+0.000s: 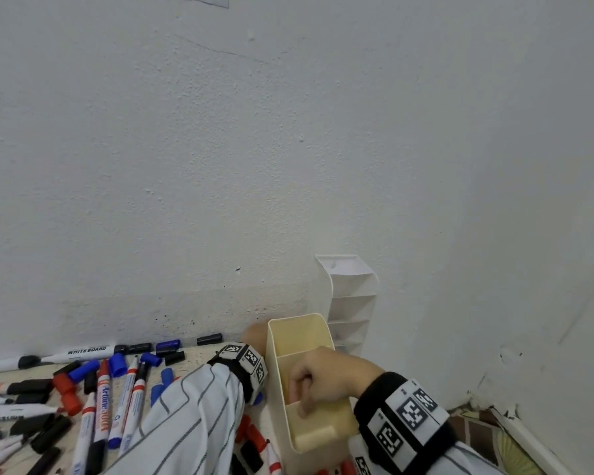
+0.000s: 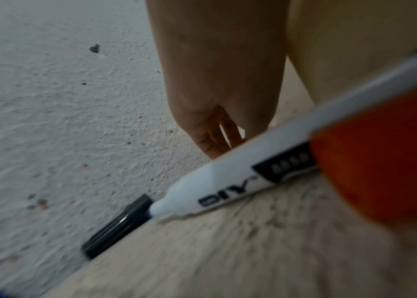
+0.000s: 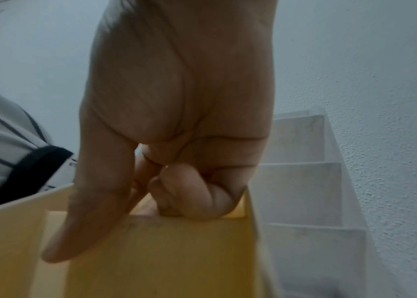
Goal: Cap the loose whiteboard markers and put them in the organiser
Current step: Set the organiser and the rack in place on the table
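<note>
Right hand (image 1: pixel 326 375): nearest the viewer; its fingers (image 3: pixel 192 193) are curled over an inner divider of the cream organiser (image 1: pixel 307 332) with the thumb laid down the divider's face — the box is grasped, no marker is seen in this hand.
Cream organiser: standing on the surface (image 1: pixel 199 354) just right of the marker pile; the compartments in view show no markers.
Left hand (image 2: pixel 217 96): pressed along the organiser's far-left wall, mostly hidden behind it in the head view; the fingers look straight and released, though whether they only touch or truly brace cannot be told.
Loose markers (image 1: pixel 101 411): scattered on the surface to the left, many uncapped, with red, blue and black caps (image 1: pixel 117 365) lying among them; one white marker (image 2: pixel 240 175) lies close under the left wrist.
White organiser (image 1: pixel 352 299): farther back against the wall (image 1: pixel 288 149), touching no hand.
Step in hand: judged to be positioning the cream organiser — capping has not visibly begun.
Next move: the box should be set firm and released, then a marker matched to a cap of its own colour and pressed home.
</note>
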### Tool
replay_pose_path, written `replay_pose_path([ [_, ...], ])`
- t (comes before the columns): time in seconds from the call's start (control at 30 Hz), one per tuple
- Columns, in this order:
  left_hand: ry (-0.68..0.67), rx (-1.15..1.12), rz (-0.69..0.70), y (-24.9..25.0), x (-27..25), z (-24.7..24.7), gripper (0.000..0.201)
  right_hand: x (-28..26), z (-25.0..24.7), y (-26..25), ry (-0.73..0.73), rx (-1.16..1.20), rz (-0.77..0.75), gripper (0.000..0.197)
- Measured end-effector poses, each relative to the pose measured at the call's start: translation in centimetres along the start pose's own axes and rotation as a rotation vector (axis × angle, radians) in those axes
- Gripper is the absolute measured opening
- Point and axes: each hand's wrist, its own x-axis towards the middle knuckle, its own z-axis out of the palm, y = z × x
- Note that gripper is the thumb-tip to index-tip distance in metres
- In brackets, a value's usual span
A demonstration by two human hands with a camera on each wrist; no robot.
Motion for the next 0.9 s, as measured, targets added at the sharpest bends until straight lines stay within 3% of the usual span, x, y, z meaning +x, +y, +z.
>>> replay_pose_path([
  [0.17, -0.007, 0.206, 0.048, -0.2, -1.7, -1.6, 0.029, -0.2, -0.1, -0.7, 0.016, -0.014, -0.022, 0.029],
  [0.33, 0.153, 0.028, 0.021, -1.2, -4.5, -3.7, 0.024, 0.8, 0.6, -1.7, 0.179, -0.189, -0.097, 0.036],
  [0.4, 0.201, -0.051, 0.005, -1.5, -5.3, -4.3, 0.014, 1.3, 1.0, -2.0, 0.246, -0.185, -0.114, 0.031],
  [0.5, 0.179, -0.054, -0.05, -1.8, -6.5, -5.1, 0.023, 2.0, 1.3, -2.3, 0.354, -0.155, -0.104, 0.02],
  [0.57, 0.137, 0.021, -0.088, -1.9, -7.4, -5.5, 0.028, 2.6, 1.4, -2.1, 0.402, -0.108, -0.059, 0.029],
  [0.67, 0.087, 0.123, -0.099, -2.0, -8.6, -5.8, 0.033, 3.0, 1.5, -1.9, 0.332, -0.085, -0.032, 0.035],
  [0.8, 0.053, 0.165, -0.143, -3.1, -9.5, -5.7, 0.03, 2.8, 2.2, -1.2, 0.252, -0.136, -0.032, 0.071],
  [0.9, 0.031, 0.211, -0.215, -4.3, -10.3, -5.7, 0.03, 3.2, 2.7, -1.1, 0.316, -0.14, -0.028, 0.071],
])
